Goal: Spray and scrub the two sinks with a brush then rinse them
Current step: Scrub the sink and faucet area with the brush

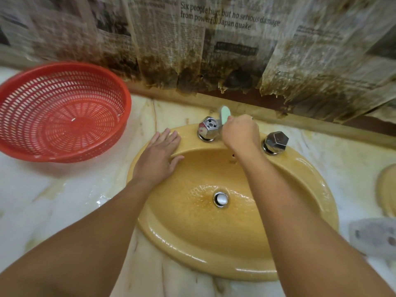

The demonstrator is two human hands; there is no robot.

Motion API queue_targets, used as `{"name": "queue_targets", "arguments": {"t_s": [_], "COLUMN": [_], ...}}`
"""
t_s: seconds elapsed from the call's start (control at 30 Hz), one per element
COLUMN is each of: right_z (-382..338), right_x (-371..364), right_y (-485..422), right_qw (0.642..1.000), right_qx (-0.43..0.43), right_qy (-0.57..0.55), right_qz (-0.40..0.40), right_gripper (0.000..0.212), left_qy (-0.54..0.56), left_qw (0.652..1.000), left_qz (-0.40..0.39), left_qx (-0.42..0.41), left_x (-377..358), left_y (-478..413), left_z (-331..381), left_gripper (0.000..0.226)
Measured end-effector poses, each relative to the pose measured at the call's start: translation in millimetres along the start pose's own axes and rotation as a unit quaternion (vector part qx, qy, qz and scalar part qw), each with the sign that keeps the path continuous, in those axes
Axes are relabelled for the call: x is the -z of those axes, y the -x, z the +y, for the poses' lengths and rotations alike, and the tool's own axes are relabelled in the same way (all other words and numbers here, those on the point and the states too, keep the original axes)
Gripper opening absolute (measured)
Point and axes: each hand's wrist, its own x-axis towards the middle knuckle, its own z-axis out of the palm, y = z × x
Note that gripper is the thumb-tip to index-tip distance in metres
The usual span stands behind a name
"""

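A yellow oval sink [300,174] is set in a pale marble counter, wet, with a chrome drain plug [221,199] in its middle. Two chrome tap knobs stand on its back rim, one left [208,127] and one right [276,142]. My right hand [241,132] grips a pale green brush [225,115] between the knobs, at the back rim; the spout is hidden behind this hand. My left hand [159,156] rests flat on the sink's left rim, fingers straight. The edge of a second yellow sink [386,189] shows at the far right.
A red plastic basket [62,112] stands on the counter [53,200] at the left. Stained newspaper [214,39] hangs on the wall behind the sink. A blurred grey-white object [374,237] lies on the counter at the right edge.
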Motion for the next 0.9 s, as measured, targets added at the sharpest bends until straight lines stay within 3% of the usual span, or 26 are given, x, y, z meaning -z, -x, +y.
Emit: {"name": "queue_targets", "arguments": {"t_s": [0.17, 0.33, 0.43, 0.57, 0.9], "right_z": [0, -29, -46, -64, -107], "right_x": [18, 35, 45, 47, 25], "right_y": [-30, -48, -54, -72, -82], "right_qw": [0.994, 0.984, 0.956, 0.939, 0.842], "right_qx": [0.01, 0.055, 0.087, 0.07, 0.162], "right_qy": [0.088, 0.132, 0.237, 0.254, 0.455], "right_qz": [-0.057, -0.102, -0.149, -0.22, -0.24], "right_gripper": [0.019, 0.017, 0.022, 0.038, 0.039], "left_qy": [-0.004, -0.003, -0.004, 0.001, -0.001], "left_qw": [1.0, 1.0, 1.0, 1.0, 1.0], "left_qz": [0.002, -0.003, -0.001, 0.003, 0.001], "left_qx": [-0.004, -0.003, -0.002, -0.002, 0.004], "left_x": [0, -2, -3, -3, -1], "left_y": [-1, -1, -1, -1, 0], "left_z": [-1, -2, -2, -3, -1], "left_gripper": [0.063, 0.065, 0.063, 0.063, 0.064]}}
